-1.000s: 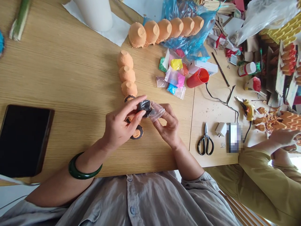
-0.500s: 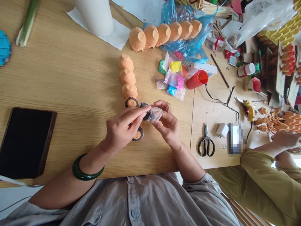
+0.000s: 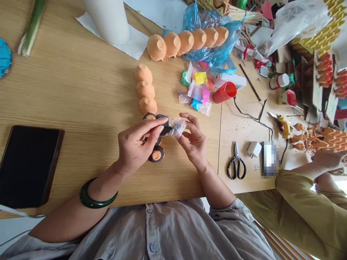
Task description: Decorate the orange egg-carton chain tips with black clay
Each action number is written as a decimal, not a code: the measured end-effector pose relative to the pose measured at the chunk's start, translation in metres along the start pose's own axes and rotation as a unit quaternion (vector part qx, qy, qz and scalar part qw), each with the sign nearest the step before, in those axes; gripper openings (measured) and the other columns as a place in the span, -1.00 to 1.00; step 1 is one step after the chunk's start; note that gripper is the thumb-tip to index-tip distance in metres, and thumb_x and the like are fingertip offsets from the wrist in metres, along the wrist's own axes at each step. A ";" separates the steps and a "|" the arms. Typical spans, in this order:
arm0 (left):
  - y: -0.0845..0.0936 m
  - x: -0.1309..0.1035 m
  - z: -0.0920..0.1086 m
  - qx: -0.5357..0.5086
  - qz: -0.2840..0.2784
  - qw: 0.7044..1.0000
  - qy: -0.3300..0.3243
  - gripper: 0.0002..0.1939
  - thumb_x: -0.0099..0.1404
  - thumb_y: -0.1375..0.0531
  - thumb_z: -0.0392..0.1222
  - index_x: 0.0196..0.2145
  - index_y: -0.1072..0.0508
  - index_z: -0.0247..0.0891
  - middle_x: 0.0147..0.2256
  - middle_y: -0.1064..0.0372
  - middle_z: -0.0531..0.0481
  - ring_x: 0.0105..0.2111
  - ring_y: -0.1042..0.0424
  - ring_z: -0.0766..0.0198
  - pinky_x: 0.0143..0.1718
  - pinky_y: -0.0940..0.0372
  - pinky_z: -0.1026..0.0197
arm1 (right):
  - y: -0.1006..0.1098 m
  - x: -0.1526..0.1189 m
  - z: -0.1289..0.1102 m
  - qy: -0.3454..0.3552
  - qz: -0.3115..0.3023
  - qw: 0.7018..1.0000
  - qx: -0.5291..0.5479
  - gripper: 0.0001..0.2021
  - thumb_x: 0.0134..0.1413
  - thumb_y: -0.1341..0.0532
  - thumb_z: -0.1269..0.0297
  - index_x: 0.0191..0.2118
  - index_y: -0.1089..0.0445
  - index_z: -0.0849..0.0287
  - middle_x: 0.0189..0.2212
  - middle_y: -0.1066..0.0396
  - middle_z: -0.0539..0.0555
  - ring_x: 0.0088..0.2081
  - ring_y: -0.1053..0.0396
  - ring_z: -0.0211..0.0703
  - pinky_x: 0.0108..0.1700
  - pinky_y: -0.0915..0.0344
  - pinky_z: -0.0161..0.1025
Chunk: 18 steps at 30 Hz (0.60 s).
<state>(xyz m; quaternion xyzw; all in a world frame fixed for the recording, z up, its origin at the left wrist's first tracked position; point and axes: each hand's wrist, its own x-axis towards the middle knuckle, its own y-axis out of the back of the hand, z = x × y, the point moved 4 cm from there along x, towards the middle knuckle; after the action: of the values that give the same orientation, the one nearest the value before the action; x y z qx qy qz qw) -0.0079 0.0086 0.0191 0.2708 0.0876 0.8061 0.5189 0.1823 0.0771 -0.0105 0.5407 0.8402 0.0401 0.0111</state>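
Black clay (image 3: 165,130) is pinched between the thumb and fingers of my left hand (image 3: 137,142). From its right side a crinkled clear plastic bag (image 3: 177,128) extends, and my right hand (image 3: 193,141) grips the bag's edge with thumb and fingers. Beneath and beside my left fingertips are orange cups with black rims, one of them (image 3: 156,155) showing its orange middle; the others are partly covered. Three plain orange cups (image 3: 146,89) continue in a column farther up the table.
A row of orange cups (image 3: 185,42) lies by a blue plastic bag (image 3: 217,54). Coloured clay packets (image 3: 200,78), a red cup (image 3: 224,92) and black-handled scissors (image 3: 236,166) are to the right. A tablet (image 3: 29,166) is left. Another person's hand (image 3: 329,159) is far right.
The black clay now shows more outside the clear bag, between my two hands. My left hand has shifted slightly left, and the view has moved a little.
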 end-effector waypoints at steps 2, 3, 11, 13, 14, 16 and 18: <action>-0.001 0.000 0.001 0.003 -0.001 1.000 -0.001 -0.76 0.64 -0.29 -0.08 0.07 -0.76 -0.11 -0.04 -0.80 0.01 -0.22 -0.76 0.26 -0.11 -0.66 0.28 | 0.002 0.001 -0.002 0.004 0.002 1.000 -0.005 -0.65 0.32 -0.51 -0.14 -0.01 -0.63 -0.03 0.37 -0.39 0.18 0.24 -0.52 0.07 0.09 -0.72 -0.01; -0.001 0.000 0.001 0.003 -0.001 1.000 -0.003 -0.76 0.64 -0.29 -0.09 0.07 -0.76 -0.11 -0.04 -0.80 0.01 -0.24 -0.76 0.27 -0.12 -0.66 0.29 | 0.003 0.001 -0.003 0.006 0.004 1.000 -0.001 -0.66 0.32 -0.51 -0.14 -0.04 -0.63 -0.02 0.35 -0.39 0.18 0.20 -0.53 0.05 0.07 -0.72 0.00; 0.000 0.000 -0.006 0.011 0.023 1.000 -0.009 -0.74 0.66 -0.26 -0.08 0.13 -0.74 -0.05 -0.01 -0.78 0.00 -0.11 -0.76 0.17 -0.04 -0.67 0.21 | 0.002 0.004 -0.001 -0.016 -0.020 0.996 0.088 -0.67 0.24 -0.57 -0.11 -0.17 -0.60 0.00 0.25 -0.46 0.15 0.27 -0.51 0.08 0.12 -0.72 0.05; 0.001 0.000 -0.009 0.004 0.029 1.000 -0.010 -0.73 0.66 -0.26 -0.08 0.17 -0.73 -0.02 -0.01 -0.77 0.00 -0.10 -0.75 0.15 -0.03 -0.67 0.18 | 0.000 0.004 -0.001 -0.024 -0.027 0.995 0.095 -0.67 0.23 -0.58 -0.11 -0.17 -0.60 0.00 0.25 -0.47 0.14 0.23 -0.53 0.05 0.09 -0.74 0.03; 0.002 0.000 -0.010 0.000 0.032 0.999 -0.011 -0.73 0.66 -0.26 -0.09 0.17 -0.73 -0.01 -0.02 -0.77 0.01 -0.10 -0.75 0.15 -0.03 -0.67 0.17 | 0.000 0.005 -0.001 -0.029 -0.028 0.995 0.096 -0.66 0.22 -0.58 -0.11 -0.16 -0.60 0.00 0.25 -0.47 0.14 0.21 -0.53 0.03 0.06 -0.75 0.01; 0.002 0.001 -0.010 -0.001 0.038 0.999 -0.007 -0.74 0.66 -0.27 -0.08 0.16 -0.73 -0.01 -0.02 -0.76 0.02 -0.11 -0.75 0.15 -0.03 -0.67 0.16 | -0.001 0.005 -0.002 -0.038 -0.017 0.993 0.106 -0.64 0.23 -0.56 -0.15 -0.15 -0.63 0.02 0.23 -0.47 0.16 0.19 -0.53 0.03 -0.01 -0.78 -0.04; 0.003 0.001 -0.010 0.007 0.049 0.999 0.009 -0.75 0.65 -0.27 -0.06 0.12 -0.74 -0.05 -0.02 -0.77 0.00 -0.11 -0.75 0.15 -0.02 -0.66 0.16 | -0.001 0.005 -0.002 -0.047 0.012 0.991 0.126 -0.59 0.26 -0.51 -0.23 -0.17 -0.65 0.05 0.17 -0.51 0.16 0.12 -0.57 0.00 -0.09 -0.79 -0.08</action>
<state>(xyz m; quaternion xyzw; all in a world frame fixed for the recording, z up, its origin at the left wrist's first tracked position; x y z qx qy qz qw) -0.0157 0.0099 0.0122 0.2712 0.0848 0.8320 0.4765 0.1797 0.0812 -0.0084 0.5495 0.8303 -0.0913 -0.0178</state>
